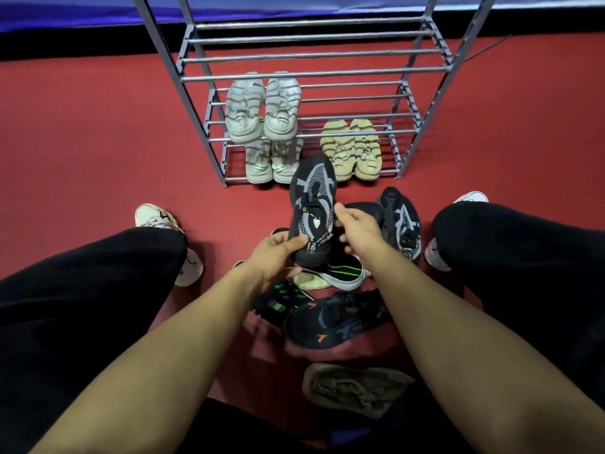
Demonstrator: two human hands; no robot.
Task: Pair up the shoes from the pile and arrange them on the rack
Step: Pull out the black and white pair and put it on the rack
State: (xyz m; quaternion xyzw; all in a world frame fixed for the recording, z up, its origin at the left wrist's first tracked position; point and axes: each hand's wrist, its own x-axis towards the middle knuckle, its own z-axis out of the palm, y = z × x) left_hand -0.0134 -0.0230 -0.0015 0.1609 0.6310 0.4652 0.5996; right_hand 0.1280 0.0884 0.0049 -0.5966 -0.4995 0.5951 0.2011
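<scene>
The grey metal rack [314, 72] is cut off at the top, and the pile [330, 309] on the red floor [82, 142] lies partly hidden beneath both forearms. Three pale pairs stand on the rack's lower shelves. The left hand [273, 257] grips the heel of a black-and-grey shoe [312, 208], held toe-up in front of the rack. The right hand [355, 227] touches its side, fingers curled, perhaps pinching it. Its apparent mate [401, 224] lies just right.
</scene>
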